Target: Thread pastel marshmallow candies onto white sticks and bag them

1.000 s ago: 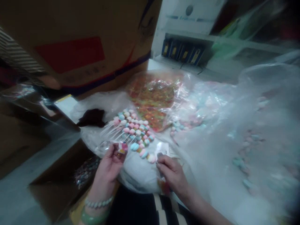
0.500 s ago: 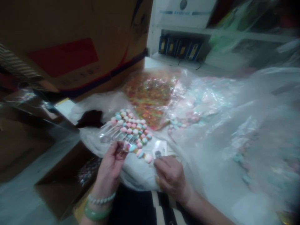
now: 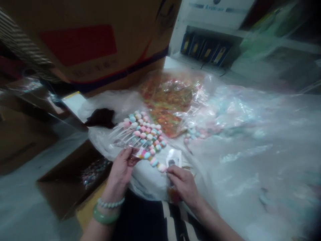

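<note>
Your pastel candy skewers (image 3: 145, 132) lie fanned in a tight bunch, pink, blue and cream puffs at one end, thin clear sticks slanting off to the left (a few puffs trail out toward the card). A small white printed card (image 3: 174, 158) sits just beside them.

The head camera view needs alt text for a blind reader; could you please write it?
A person's left hand grips a bunch of pastel candy sticks over white plastic, while the right hand sits by a small white card. A clear bag of orange sweets lies behind.
</note>
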`<state>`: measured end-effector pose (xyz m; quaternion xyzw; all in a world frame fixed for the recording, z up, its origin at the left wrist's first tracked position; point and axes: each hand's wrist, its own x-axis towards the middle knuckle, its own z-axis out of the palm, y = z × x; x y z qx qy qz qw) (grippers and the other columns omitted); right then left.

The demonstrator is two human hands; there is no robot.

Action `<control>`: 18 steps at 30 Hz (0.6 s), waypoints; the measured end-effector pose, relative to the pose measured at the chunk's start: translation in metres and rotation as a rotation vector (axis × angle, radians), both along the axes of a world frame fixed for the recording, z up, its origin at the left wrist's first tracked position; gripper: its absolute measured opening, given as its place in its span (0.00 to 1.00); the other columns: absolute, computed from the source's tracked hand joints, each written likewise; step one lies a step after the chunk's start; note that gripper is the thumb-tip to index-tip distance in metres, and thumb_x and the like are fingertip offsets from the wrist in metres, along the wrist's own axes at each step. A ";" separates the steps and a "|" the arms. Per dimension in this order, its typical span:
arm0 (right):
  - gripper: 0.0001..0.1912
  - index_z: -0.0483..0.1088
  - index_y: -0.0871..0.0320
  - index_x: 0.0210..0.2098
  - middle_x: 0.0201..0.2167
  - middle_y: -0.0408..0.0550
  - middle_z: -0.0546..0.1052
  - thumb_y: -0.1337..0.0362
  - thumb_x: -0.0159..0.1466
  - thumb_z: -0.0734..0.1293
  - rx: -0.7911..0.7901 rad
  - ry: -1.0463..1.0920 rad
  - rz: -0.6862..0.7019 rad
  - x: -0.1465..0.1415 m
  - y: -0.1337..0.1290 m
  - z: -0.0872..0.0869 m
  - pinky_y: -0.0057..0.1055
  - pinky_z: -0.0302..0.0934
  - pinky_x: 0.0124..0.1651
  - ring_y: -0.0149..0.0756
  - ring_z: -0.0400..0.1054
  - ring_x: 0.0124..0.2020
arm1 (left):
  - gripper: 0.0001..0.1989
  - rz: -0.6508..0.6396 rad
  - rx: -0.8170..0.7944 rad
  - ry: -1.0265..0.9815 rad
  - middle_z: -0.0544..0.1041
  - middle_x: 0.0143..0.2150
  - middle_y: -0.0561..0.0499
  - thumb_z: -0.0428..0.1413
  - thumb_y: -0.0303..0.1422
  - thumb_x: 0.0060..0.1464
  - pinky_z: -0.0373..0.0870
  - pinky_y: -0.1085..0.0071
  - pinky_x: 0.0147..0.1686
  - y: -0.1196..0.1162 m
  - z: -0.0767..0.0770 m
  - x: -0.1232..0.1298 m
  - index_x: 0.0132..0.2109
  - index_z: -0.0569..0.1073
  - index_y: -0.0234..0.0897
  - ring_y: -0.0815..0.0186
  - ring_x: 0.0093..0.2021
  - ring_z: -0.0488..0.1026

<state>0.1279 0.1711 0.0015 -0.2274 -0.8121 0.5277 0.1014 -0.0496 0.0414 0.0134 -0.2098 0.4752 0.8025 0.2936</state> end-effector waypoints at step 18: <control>0.11 0.70 0.59 0.24 0.11 0.35 0.63 0.57 0.50 0.70 -0.864 -0.252 -0.160 -0.011 -0.001 -0.007 0.23 0.42 0.18 0.22 0.50 0.13 | 0.11 -0.077 0.040 0.110 0.78 0.25 0.50 0.68 0.33 0.45 0.71 0.78 0.23 -0.004 -0.032 -0.007 0.29 0.76 0.30 0.71 0.23 0.72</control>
